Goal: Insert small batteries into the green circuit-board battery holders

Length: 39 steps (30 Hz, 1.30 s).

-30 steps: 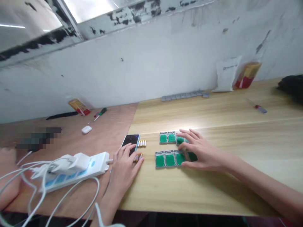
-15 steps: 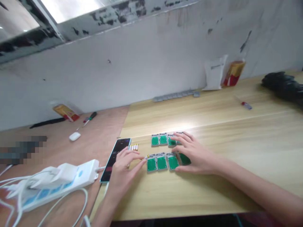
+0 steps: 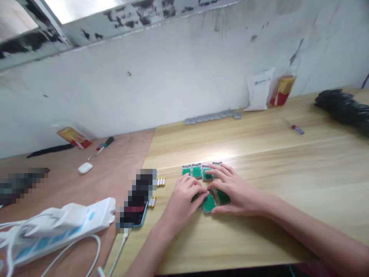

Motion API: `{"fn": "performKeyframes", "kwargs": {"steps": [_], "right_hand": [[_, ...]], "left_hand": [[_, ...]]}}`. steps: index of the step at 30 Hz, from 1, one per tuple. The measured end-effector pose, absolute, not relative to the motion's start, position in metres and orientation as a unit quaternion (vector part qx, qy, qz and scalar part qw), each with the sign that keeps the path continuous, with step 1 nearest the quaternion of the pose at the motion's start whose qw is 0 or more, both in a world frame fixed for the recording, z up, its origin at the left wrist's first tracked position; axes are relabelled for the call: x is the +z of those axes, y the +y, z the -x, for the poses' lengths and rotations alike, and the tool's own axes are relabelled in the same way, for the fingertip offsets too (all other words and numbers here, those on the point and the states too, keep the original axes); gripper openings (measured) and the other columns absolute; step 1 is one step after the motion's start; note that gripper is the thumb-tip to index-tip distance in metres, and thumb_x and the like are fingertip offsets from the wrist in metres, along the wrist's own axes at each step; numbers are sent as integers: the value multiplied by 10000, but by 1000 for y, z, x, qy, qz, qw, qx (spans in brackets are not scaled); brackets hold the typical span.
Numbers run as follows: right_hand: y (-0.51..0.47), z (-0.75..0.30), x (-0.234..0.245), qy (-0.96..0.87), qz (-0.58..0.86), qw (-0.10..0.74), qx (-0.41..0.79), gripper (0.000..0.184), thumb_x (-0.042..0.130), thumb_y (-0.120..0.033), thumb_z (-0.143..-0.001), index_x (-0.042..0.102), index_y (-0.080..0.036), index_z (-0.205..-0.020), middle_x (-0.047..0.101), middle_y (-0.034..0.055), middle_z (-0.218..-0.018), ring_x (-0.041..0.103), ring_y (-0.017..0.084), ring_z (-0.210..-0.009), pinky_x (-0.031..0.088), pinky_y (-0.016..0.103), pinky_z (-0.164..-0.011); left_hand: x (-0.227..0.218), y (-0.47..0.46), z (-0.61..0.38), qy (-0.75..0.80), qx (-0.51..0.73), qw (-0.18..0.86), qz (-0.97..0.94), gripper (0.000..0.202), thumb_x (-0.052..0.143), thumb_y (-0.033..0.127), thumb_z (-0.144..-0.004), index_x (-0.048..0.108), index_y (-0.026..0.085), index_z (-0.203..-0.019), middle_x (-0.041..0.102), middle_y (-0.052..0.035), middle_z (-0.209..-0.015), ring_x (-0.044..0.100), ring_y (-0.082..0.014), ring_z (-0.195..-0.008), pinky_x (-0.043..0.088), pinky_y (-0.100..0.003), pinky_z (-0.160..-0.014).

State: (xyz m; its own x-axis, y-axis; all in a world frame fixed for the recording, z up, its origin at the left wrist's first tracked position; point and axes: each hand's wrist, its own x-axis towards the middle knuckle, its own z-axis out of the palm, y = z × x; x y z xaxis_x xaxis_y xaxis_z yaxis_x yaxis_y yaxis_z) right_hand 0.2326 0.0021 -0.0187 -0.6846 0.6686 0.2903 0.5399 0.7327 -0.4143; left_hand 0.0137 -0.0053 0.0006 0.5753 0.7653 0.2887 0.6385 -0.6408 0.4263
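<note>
Basically, close handwork at a green board (image 3: 209, 204) in the near row, just in front of the person. Left hand (image 3: 184, 196): thumb and forefinger together at the board's upper edge, apparently pinching a small pale piece (image 3: 208, 192), maybe a battery; too small to be sure. Right hand (image 3: 236, 190): fingers spread, thumb by the lower right corner, forefinger near the top; bracketing the board, but can't tell if it's really gripping. Step in hand, my read: seating or adjusting that piece at the edge. Next move would call for a steady board and a precise fingertip push.

In the way: the hands themselves. Left covers most of the row's left end; right partly hides the neighbouring board (image 3: 223, 197) and overlaps the far row of boards (image 3: 196, 171) just beyond.

Left of the left forearm: white cable (image 3: 118, 252) into a phone (image 3: 138, 209), part-pixelated, and a loaded power strip (image 3: 98, 215). Two battery groups, near (image 3: 152, 202) and far (image 3: 161, 181), sit right beside the phone.

Farther back: white case (image 3: 85, 168), green-handled screwdriver (image 3: 108, 142), red-handled tool (image 3: 298, 129), black bag (image 3: 343, 107). Along the wall: grey pieces (image 3: 210, 117) in a line, white packet (image 3: 258, 92), red-and-gold packet (image 3: 284, 90); all well apart from the hands.
</note>
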Motion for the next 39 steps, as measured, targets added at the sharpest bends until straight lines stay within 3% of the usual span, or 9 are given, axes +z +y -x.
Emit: {"fn": "performKeyframes", "kwargs": {"steps": [4, 8, 15, 19, 22, 29, 34, 39], "right_hand": [[2, -232, -18, -901, 337, 221, 161, 493, 648, -626, -782, 636, -224, -1068, 488, 129, -1386, 235, 309, -1431, 157, 558, -1162], [2, -232, -19, -900, 337, 219, 165, 486, 662, -615, -776, 641, -229, -1070, 495, 126, -1381, 238, 313, -1430, 162, 564, -1160], [2, -235, -19, -902, 343, 210, 155, 501, 681, -612, -755, 639, -223, -1068, 463, 122, -1412, 234, 328, -1429, 145, 566, -1167], [1, -238, -15, -900, 344, 211, 166, 491, 677, -607, -758, 646, -237, -1080, 462, 110, -1418, 244, 336, -1424, 152, 577, -1163], [3, -238, -11, -897, 343, 223, 167, 528, 655, -624, -772, 627, -256, -1149, 459, 110, -1427, 262, 344, -1417, 176, 588, -1151], [5, -206, -7, -918, 326, 197, 111, 650, 615, -696, -761, 591, -231, -1215, 471, 143, -1409, 272, 345, -1411, 173, 599, -1148], [4, -189, -15, -921, 337, 173, 90, 548, 621, -655, -777, 646, -183, -1054, 489, 159, -1384, 306, 355, -1389, 145, 595, -1156], [1, -194, -16, -918, 331, 188, 107, 548, 612, -663, -779, 646, -187, -1050, 529, 148, -1333, 359, 338, -1354, 149, 573, -1160]], "left_hand": [[-1, -4, -15, 424, 233, 174, -858, 77, 626, 191, -875, 656, 200, -805, 640, -54, -999, 558, -216, -1008, 444, -416, -913], [-2, -6, -19, 430, 223, 162, -860, 108, 603, 211, -893, 661, 207, -802, 634, -59, -1060, 536, -229, -1072, 440, -427, -936], [-3, -24, 21, 463, 202, 19, -863, 253, 538, 260, -938, 619, 258, -1178, 543, -72, -1332, 458, -251, -1239, 391, -469, -1023], [-3, -42, 79, 559, 191, -137, -795, 224, 598, 318, -893, 650, 233, -1093, 564, -109, -1288, 453, -322, -1245, 345, -557, -1036], [-4, -54, 102, 582, 169, -177, -775, 162, 613, 328, -877, 671, 227, -989, 586, -112, -1250, 465, -334, -1239, 341, -571, -1035], [-7, -57, 91, 556, 175, -158, -797, 125, 592, 262, -883, 682, 238, -968, 609, -96, -1225, 479, -314, -1234, 352, -551, -1032], [-8, -50, 85, 564, 190, -110, -796, 128, 569, 250, -893, 682, 239, -952, 639, -72, -1130, 510, -292, -1169, 369, -535, -1023], [-8, -45, 77, 549, 193, -78, -809, 111, 568, 238, -898, 678, 231, -911, 675, -44, -1029, 565, -253, -1063, 331, -538, -1051]]}}
